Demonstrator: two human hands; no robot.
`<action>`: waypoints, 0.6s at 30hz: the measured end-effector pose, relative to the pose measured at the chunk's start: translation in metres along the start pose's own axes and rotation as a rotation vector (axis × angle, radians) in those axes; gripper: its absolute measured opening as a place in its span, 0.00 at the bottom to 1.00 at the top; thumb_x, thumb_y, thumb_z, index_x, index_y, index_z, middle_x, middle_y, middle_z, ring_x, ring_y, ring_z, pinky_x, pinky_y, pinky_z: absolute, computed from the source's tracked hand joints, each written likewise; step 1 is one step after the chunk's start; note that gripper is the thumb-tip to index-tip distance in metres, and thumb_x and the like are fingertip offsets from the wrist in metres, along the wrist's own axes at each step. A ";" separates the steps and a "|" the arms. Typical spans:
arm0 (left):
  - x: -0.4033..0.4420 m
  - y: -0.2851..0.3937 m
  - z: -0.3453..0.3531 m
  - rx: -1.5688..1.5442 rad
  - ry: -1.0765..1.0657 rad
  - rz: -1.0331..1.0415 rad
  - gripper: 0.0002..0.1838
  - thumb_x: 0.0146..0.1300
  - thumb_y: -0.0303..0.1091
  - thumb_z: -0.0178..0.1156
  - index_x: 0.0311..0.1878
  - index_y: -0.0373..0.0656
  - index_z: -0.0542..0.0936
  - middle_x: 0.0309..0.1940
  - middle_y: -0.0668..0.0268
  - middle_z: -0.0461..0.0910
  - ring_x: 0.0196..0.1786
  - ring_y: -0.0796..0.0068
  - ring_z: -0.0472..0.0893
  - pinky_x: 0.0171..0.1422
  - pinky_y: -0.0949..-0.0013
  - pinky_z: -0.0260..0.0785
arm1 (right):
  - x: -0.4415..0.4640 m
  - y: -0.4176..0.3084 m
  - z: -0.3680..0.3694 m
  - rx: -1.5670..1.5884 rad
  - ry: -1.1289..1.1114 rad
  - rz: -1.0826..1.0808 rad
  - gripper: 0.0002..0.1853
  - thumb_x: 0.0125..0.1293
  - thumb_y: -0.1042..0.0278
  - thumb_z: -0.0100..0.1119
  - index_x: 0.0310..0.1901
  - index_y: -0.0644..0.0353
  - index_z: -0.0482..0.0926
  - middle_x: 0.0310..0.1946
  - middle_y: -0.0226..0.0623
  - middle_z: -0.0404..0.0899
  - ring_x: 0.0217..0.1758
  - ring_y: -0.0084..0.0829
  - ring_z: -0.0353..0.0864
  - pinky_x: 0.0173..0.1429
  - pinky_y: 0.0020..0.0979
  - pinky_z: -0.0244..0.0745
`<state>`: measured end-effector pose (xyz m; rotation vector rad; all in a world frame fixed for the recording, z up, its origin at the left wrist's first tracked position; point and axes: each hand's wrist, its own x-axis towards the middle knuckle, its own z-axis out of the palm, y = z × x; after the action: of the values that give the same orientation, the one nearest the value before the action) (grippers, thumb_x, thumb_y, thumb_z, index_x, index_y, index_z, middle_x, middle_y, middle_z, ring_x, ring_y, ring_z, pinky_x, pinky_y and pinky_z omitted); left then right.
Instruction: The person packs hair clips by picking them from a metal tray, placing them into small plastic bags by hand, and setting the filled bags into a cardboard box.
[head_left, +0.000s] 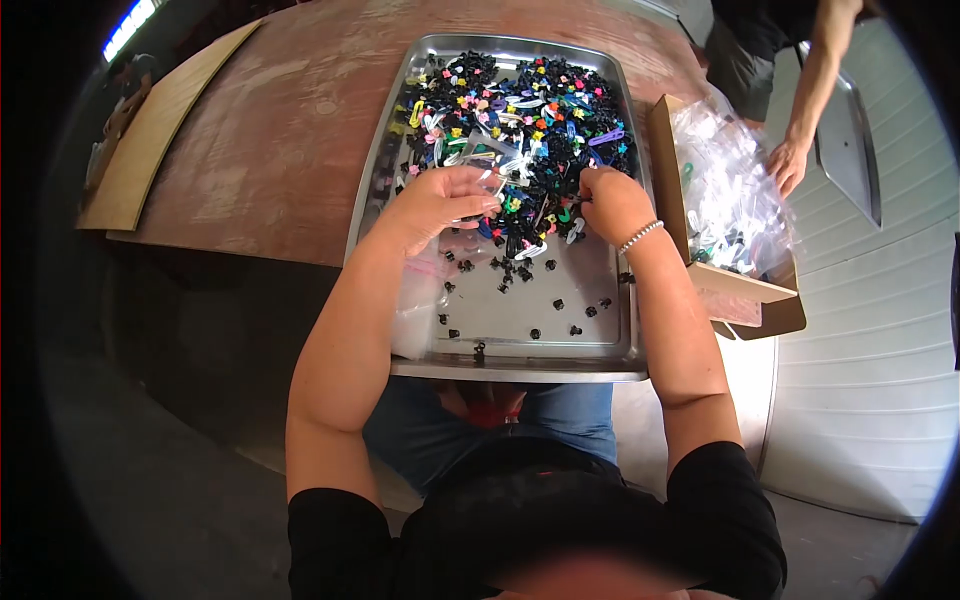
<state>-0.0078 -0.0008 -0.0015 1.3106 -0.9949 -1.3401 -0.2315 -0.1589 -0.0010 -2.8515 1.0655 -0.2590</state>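
Note:
A metal tray holds a heap of small hair clips, mostly black, with white, yellow, pink, blue and green ones among them. Over the left of the heap, my left hand has its thumb and fingers curved round a clear plastic bag. White clips show in or behind this bag; which, I cannot tell. My right hand is at the heap's right side with its fingers pinched together. Whatever lies between those fingertips is too small or hidden to make out.
Clear plastic bags lie in the tray's left front corner, under my left forearm. Right of the tray stands a cardboard box full of filled clear bags. Another person's hand reaches to its far side. A wooden board is at the left.

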 end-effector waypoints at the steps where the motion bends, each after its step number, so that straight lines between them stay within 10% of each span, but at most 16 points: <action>1: 0.000 0.001 0.000 0.002 -0.013 0.005 0.20 0.63 0.34 0.63 0.56 0.39 0.75 0.43 0.65 0.83 0.49 0.77 0.81 0.50 0.72 0.71 | 0.000 -0.004 -0.005 -0.003 0.004 -0.005 0.09 0.53 0.72 0.61 0.37 0.57 0.79 0.31 0.44 0.79 0.38 0.46 0.80 0.44 0.41 0.75; 6: -0.001 0.003 0.001 -0.007 -0.003 0.009 0.20 0.63 0.34 0.63 0.57 0.39 0.75 0.44 0.65 0.83 0.49 0.76 0.81 0.50 0.72 0.71 | -0.003 -0.023 -0.006 0.368 0.174 -0.223 0.07 0.55 0.75 0.59 0.37 0.58 0.79 0.22 0.41 0.78 0.28 0.47 0.79 0.37 0.41 0.75; 10: 0.000 0.002 0.000 -0.014 -0.009 0.005 0.20 0.63 0.34 0.64 0.57 0.39 0.75 0.44 0.65 0.83 0.50 0.76 0.81 0.51 0.72 0.71 | -0.003 -0.030 -0.001 0.134 0.040 -0.444 0.11 0.54 0.76 0.60 0.40 0.57 0.81 0.34 0.38 0.79 0.37 0.42 0.81 0.40 0.38 0.77; 18: -0.002 -0.020 -0.002 0.057 -0.002 0.046 0.21 0.63 0.34 0.63 0.58 0.38 0.75 0.44 0.65 0.82 0.49 0.76 0.81 0.50 0.72 0.71 | -0.010 -0.037 0.031 -0.036 0.013 -0.325 0.07 0.53 0.73 0.62 0.36 0.58 0.79 0.36 0.36 0.74 0.39 0.42 0.80 0.41 0.40 0.76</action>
<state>-0.0073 0.0050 -0.0208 1.3212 -1.0651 -1.2873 -0.2095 -0.1237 -0.0276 -3.0490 0.6081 -0.2818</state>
